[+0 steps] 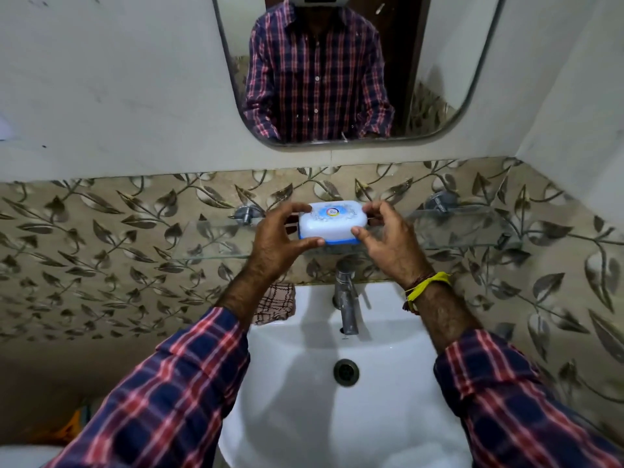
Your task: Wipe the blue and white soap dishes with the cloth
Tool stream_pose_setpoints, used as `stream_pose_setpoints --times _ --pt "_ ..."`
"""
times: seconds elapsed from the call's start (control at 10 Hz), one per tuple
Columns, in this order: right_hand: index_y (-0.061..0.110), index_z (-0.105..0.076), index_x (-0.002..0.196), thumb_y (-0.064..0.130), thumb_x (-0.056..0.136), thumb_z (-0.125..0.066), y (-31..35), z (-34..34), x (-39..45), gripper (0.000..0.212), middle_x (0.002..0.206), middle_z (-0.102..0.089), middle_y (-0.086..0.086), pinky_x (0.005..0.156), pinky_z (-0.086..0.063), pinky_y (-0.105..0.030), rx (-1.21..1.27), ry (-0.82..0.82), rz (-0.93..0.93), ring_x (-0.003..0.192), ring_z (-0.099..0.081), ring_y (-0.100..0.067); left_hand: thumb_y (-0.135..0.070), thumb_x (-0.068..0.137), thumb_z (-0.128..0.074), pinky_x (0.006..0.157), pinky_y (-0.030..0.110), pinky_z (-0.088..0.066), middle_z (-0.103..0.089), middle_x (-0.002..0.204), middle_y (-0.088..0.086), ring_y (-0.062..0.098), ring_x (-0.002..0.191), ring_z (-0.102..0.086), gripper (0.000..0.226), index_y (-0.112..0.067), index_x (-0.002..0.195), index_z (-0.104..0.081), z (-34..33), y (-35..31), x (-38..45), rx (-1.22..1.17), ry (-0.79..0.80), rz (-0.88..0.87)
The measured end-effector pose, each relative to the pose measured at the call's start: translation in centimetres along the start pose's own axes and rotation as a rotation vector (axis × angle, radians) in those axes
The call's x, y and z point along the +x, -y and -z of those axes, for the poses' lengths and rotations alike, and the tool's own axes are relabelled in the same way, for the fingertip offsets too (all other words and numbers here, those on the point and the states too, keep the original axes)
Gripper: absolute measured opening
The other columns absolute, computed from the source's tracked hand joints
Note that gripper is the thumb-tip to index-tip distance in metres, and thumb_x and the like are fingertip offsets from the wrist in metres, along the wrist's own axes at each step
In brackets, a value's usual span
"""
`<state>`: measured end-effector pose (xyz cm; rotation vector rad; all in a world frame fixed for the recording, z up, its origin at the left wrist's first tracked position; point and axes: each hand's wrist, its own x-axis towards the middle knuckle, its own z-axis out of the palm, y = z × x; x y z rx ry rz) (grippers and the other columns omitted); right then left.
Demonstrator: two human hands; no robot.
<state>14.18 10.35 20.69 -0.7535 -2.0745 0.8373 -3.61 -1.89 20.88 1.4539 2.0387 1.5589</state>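
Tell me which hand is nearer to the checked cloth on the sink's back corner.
Left. The left hand grips the soap dish almost directly above the checked cloth; the right hand holds the dish's other end, farther over, past the tap.

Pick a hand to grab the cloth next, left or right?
Left, probably. The cloth lies on the sink's left rim, just below the left hand. The right hand sits beyond the tap and can keep holding the soap dish.
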Motion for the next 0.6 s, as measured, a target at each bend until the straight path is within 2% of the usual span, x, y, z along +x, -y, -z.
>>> stream_pose_setpoints --times 0.2,0.3,0.4,0.5,0.6 --pt "0.005 -0.057 0.118 0.011 0.086 -0.074 -0.5 0.1 -0.2 0.036 0.124 -0.065 -0.013 0.092 -0.057 -0.048 0.036 -0.012 -0.011 0.111 -0.065 -0.026 -0.004 0.075 -0.087 0.099 0.044 -0.058 -0.061 0.139 0.013 0.025 0.125 -0.062 0.064 -0.010 0.131 -0.059 -0.6 0.2 0.0 -0.011 0.032 0.057" --pt "0.005 -0.057 0.117 0.008 0.084 -0.075 -0.7 0.1 -0.4 0.038 0.123 -0.064 -0.013 0.093 -0.056 -0.048 0.064 -0.018 -0.013 0.111 -0.065 -0.026 -0.007 0.073 -0.089 0.100 0.033 -0.057 -0.058 0.142 0.008 0.021 0.127 -0.060 0.076 -0.014 0.140 -0.053 -0.6 -0.1 -0.4 0.029 0.021 0.065" --pt "0.004 -0.058 0.113 0.005 0.082 -0.075 -0.6 0.2 -0.9 0.036 0.117 -0.065 -0.013 0.092 -0.055 -0.048 0.093 -0.113 0.003 0.107 -0.065 -0.026 -0.012 0.070 -0.092 0.103 0.034 -0.053 -0.053 0.147 0.010 0.023 0.130 -0.055 0.087 -0.016 0.145 -0.049 -0.6 -0.2 -1.1 0.073 -0.066 0.068" --pt "0.006 -0.061 0.106 0.008 0.083 -0.074 0.0 0.5 -2.3 0.027 0.108 -0.066 -0.011 0.086 -0.056 -0.047 0.103 -0.272 0.036 0.096 -0.065 -0.027 -0.019 0.071 -0.093 0.103 0.037 -0.051 -0.056 0.144 0.006 0.022 0.128 -0.055 0.086 -0.015 0.145 -0.050 -0.1 -0.9 -3.0 0.144 -0.211 -0.015" --pt "0.007 -0.063 0.095 0.012 0.086 -0.071 0.9 0.6 -3.4 0.013 0.095 -0.065 -0.008 0.075 -0.056 -0.043 0.091 -0.388 0.062 0.081 -0.062 -0.023 -0.022 0.076 -0.090 0.104 0.044 -0.050 -0.059 0.139 0.010 0.028 0.126 -0.057 0.077 -0.008 0.141 -0.053 0.1 -1.2 -4.8 0.222 -0.337 -0.187"
